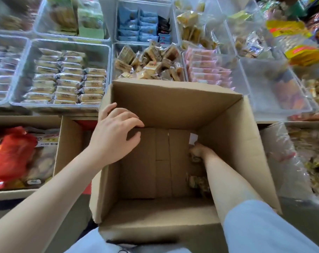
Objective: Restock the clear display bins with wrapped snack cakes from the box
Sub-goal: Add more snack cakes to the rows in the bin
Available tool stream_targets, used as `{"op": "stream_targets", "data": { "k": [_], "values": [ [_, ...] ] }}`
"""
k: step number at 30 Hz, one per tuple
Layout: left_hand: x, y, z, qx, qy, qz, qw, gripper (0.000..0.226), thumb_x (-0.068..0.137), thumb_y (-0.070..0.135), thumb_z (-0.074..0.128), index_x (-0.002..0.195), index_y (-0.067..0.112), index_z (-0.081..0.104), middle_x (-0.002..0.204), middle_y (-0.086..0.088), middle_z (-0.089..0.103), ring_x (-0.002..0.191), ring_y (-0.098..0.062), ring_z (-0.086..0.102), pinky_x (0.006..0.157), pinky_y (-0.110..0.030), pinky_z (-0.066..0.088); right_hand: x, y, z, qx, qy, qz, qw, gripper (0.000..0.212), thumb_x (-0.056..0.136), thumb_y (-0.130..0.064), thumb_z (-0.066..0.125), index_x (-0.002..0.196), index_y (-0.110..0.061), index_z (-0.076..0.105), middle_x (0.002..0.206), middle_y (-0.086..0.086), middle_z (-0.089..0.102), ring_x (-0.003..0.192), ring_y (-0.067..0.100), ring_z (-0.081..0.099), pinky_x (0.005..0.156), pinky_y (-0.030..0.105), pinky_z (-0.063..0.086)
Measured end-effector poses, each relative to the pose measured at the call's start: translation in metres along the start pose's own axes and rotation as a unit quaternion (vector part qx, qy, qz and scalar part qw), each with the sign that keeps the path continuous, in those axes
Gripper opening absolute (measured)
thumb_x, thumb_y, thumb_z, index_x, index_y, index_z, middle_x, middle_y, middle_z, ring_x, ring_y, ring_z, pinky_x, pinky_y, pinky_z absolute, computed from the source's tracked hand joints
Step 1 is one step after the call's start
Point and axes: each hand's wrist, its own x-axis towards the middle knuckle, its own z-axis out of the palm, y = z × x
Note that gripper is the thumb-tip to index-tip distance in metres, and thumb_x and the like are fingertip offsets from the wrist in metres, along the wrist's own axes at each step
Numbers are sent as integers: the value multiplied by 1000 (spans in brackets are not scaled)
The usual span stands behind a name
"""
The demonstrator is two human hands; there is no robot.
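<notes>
The right hand (199, 149) is deep in the box (173, 110), down at the bottom by the right wall, fingers curled around what looks like a wrapped snack cake (195, 158); the shadow there hides how firm the hold is. A few more loose cakes (199, 183) lie along the same wall, nearer the person. The left hand (116, 132) rests with relaxed, spread fingers on the box's left rim, holding nothing and apparently steadying it.

The rest of the box floor is bare cardboard, so I judge the job is nearly done: only this handful along the right wall remains to be moved.

Just beyond the box's far edge, the bin of brown square cakes (147, 63) is heaped full and touches the box. To its left a clear bin of pale bars (63, 79) is neatly filled; to its right sit a bin of pink packs (208, 70) and a nearly empty bin (275, 88). The tall box walls crowd the reaching arm. At left, a second carton (63, 143) holds a red bag (10, 152).
</notes>
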Motion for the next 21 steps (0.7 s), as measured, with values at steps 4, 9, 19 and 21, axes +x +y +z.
{"op": "stream_targets", "data": {
  "k": [4, 9, 19, 21],
  "values": [
    [0, 4, 2, 10, 14, -4, 1000, 16, 89, 23, 72, 104, 25, 77, 113, 1, 73, 119, -24, 61, 121, -47, 18, 24, 8, 21, -34, 55, -35, 997, 48, 102, -17, 46, 149, -8, 36, 133, 16, 54, 115, 32, 59, 85, 35, 50],
    [2, 4, 2, 18, 8, -3, 1000, 17, 89, 22, 73, 105, 24, 77, 113, 1, 73, 119, -25, 61, 121, -49, 20, -2, -20, 15, -67, -83, -93, 990, 36, 99, -26, 59, 132, -15, 52, 122, 8, 59, 107, 27, 61, 82, 32, 56],
    [-2, 8, -18, -175, 40, -63, 982, 57, 85, 48, 75, 133, 23, 57, 125, 10, 65, 124, -10, 57, 117, -29, 27, -167, -126, -30, 353, -381, -329, 788, 33, 104, -18, 48, 135, -6, 48, 120, 18, 64, 116, 33, 63, 100, 44, 51],
    [-1, 4, -35, -321, 69, -105, 939, 45, 83, 36, 78, 124, 26, 59, 114, 19, 64, 111, 1, 60, 98, -16, 47, -197, -140, -30, 331, -385, -354, 785, 43, 106, -32, 43, 143, -9, 43, 127, 22, 62, 119, 38, 61, 100, 46, 51]
  ]
}}
